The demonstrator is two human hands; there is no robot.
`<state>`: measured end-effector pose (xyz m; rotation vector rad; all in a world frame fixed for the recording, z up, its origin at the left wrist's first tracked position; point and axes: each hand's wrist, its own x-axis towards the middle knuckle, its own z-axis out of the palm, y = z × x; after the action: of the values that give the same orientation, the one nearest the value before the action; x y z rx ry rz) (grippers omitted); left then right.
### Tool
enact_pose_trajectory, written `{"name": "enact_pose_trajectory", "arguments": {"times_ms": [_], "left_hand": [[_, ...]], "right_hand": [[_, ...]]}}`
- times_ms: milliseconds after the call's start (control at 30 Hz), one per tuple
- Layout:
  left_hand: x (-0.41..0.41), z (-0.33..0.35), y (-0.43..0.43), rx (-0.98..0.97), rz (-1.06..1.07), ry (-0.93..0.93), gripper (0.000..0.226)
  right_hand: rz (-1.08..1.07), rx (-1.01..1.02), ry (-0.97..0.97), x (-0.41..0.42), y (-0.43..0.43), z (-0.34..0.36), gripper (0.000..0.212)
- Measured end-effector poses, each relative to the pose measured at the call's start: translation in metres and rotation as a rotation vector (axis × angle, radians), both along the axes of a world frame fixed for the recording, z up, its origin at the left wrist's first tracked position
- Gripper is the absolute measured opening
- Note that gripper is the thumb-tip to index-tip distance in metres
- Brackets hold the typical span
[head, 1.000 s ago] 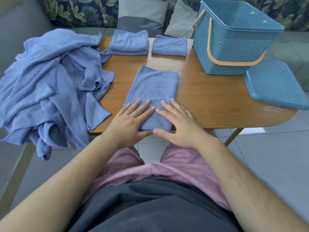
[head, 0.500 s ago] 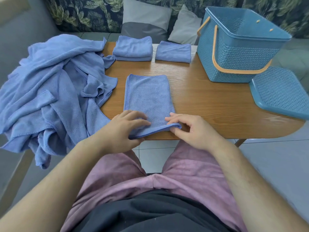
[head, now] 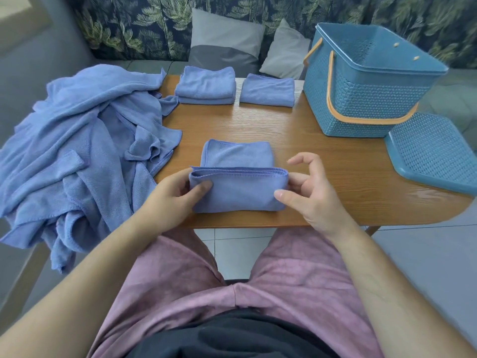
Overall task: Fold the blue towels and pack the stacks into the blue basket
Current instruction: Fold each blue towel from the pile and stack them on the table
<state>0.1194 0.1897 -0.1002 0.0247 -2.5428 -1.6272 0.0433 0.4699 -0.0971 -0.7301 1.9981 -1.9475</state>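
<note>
**Near half of the towel lifted and carried over at the table's front edge**

The blue towel [head: 237, 177] is being folded right at the near edge of the wooden table [head: 322, 177]. Its near half is raised and doubled over, the stitched hem running level across the top of the fold, while the far half lies flat on the wood. The left end is pinched by the left hand [head: 170, 200], thumb on the front face and fingers tucked behind. The right end is held by the right hand [head: 309, 192] between thumb and lower fingers, the upper fingers curled loose above the cloth.

Bare wood is seen on the right, between the towel and the blue basket [head: 366, 83], which stands upright and open at the far right corner. The basket's lid [head: 433, 153] is laid flat just beside it, overhanging the right edge of the table. Two folded stacks [head: 206, 86] [head: 267, 91] are lined up along the far edge, with clear wood between them and the fold. The left edge is buried under the heap of unfolded towels [head: 77, 151], spilling off the side.
</note>
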Motion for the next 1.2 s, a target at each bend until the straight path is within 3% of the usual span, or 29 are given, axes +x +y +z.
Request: {"name": "enact_pose_trajectory", "arguments": {"times_ms": [67,200,267,367,467,567,667,733,800,900,1067,1200], "left_hand": [[-0.002,-0.001,0.001,0.031,0.05,0.005,0.017],[-0.005,0.001,0.001,0.114,0.065,0.024,0.036],[-0.006,0.002,0.001,0.129,0.072,0.021,0.047],[-0.005,0.004,0.007,0.197,0.083,0.078,0.021],[-0.002,0.008,0.009,0.298,0.097,0.088,0.053],[0.001,0.008,0.006,0.378,-0.072,0.033,0.077],[0.001,0.003,0.007,0.162,-0.099,0.015,0.053],[-0.003,-0.005,0.008,-0.028,-0.024,0.059,0.031],[-0.004,-0.009,0.008,-0.08,0.03,0.061,0.024],[-0.004,-0.012,0.006,-0.113,0.009,0.024,0.029],[-0.009,-0.023,0.006,-0.288,0.023,-0.029,0.056],[-0.012,-0.026,0.014,-0.433,0.144,0.048,0.056]], "right_hand": [[0.011,0.005,0.01,0.0,-0.001,0.002,0.048],[-0.064,0.098,0.099,0.002,-0.008,0.0,0.026],[-0.073,0.134,0.107,0.002,-0.009,0.0,0.025],[-0.073,0.159,0.085,0.004,-0.01,0.003,0.023],[-0.111,0.162,0.058,0.005,-0.011,0.004,0.023],[-0.117,0.154,0.002,0.005,-0.011,0.002,0.025],[-0.098,0.191,-0.066,0.003,-0.011,-0.005,0.035],[-0.129,0.258,-0.037,0.002,-0.013,-0.011,0.041],[-0.175,0.32,0.033,-0.001,-0.014,-0.018,0.042],[-0.207,0.388,0.169,-0.005,-0.017,-0.025,0.041],[-0.345,0.495,0.32,-0.007,-0.024,-0.027,0.035],[-0.448,0.746,0.45,0.003,-0.027,-0.024,0.037]]}}
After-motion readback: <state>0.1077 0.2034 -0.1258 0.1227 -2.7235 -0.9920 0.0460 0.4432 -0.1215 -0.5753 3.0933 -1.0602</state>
